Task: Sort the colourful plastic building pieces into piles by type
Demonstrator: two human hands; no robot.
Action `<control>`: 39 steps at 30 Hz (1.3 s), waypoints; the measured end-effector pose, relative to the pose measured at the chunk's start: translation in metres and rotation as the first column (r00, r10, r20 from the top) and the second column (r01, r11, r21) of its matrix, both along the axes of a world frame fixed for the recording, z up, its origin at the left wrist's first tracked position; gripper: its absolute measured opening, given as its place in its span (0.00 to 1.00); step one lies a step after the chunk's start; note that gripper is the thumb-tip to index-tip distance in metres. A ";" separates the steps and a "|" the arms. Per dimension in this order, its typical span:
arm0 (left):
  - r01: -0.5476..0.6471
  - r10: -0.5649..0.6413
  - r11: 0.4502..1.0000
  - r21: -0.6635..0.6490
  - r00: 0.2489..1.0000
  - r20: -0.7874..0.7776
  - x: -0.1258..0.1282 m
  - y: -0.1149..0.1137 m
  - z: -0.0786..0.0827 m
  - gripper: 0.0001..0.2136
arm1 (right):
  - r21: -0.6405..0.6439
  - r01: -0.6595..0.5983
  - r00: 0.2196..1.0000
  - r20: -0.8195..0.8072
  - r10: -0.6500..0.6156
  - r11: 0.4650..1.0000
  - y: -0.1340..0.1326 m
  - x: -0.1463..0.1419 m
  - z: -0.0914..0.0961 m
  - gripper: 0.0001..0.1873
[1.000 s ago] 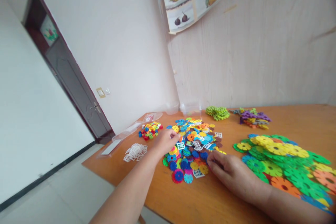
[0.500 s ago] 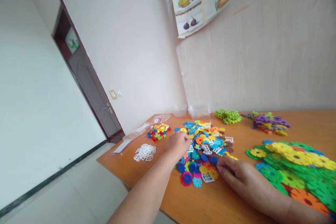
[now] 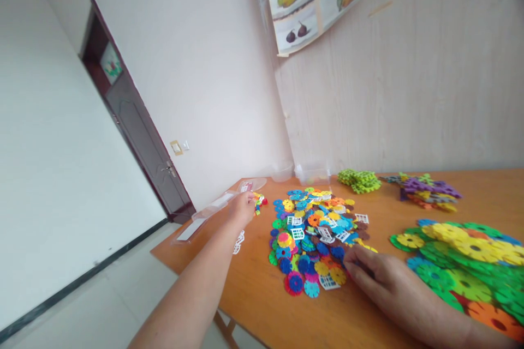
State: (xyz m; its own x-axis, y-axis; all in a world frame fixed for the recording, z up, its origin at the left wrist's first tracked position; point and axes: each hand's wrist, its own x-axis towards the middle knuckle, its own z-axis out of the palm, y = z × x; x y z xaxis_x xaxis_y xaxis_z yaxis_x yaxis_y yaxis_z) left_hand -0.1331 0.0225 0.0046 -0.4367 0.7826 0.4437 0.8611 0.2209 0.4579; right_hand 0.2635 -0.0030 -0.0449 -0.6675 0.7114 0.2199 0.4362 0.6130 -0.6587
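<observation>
My left hand [image 3: 244, 207] reaches out over the small pile of coloured blocks [image 3: 260, 203], most of which it hides. Its fingers are pressed together; what they hold, if anything, I cannot make out. White lattice window pieces [image 3: 238, 242] show partly beside my left forearm. My right hand [image 3: 379, 278] rests at the near right edge of a big mixed heap of notched plastic discs [image 3: 303, 264]. Its fingers are curled in, and their content is hidden. More white window pieces [image 3: 326, 235] lie among the discs.
Large flower-shaped discs [image 3: 470, 262] are heaped at the right. Behind stand a lime-green stack [image 3: 359, 180] and a purple pile [image 3: 432, 188]. Clear plastic boxes [image 3: 312, 173] stand against the wall. Flat clear packaging [image 3: 208, 209] lies along the left table edge.
My left hand has moved left, from the disc heap to the small coloured blocks, and its arm now covers most of the white pieces at the left. My right hand stays almost still.
</observation>
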 end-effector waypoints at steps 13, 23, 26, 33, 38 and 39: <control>-0.086 0.058 0.990 -0.113 0.971 -0.232 -0.048 -0.022 -0.010 0.09 | -0.021 0.002 0.999 0.039 -0.001 1.000 0.001 0.000 0.000 0.17; -0.077 0.042 0.990 -0.116 0.960 -0.279 -0.048 -0.015 -0.020 0.10 | -0.033 0.023 1.000 0.014 -0.023 0.999 -0.002 0.000 0.001 0.17; -0.083 0.044 0.988 -0.129 0.960 -0.278 -0.048 -0.015 -0.022 0.09 | -0.035 0.026 1.000 0.014 -0.026 0.999 -0.002 -0.001 0.001 0.17; -0.099 0.061 0.987 -0.127 0.960 -0.274 -0.043 -0.016 -0.021 0.10 | -0.046 0.011 1.000 0.010 -0.010 0.999 -0.001 0.001 0.001 0.18; -0.102 0.069 0.986 -0.130 0.969 -0.239 -0.042 -0.017 -0.020 0.08 | -0.046 0.007 1.000 0.003 -0.007 0.999 0.000 0.000 0.000 0.18; -0.103 0.071 0.986 -0.129 0.970 -0.231 -0.042 -0.017 -0.020 0.08 | -0.046 0.006 1.000 0.002 -0.006 0.999 0.000 0.000 0.000 0.18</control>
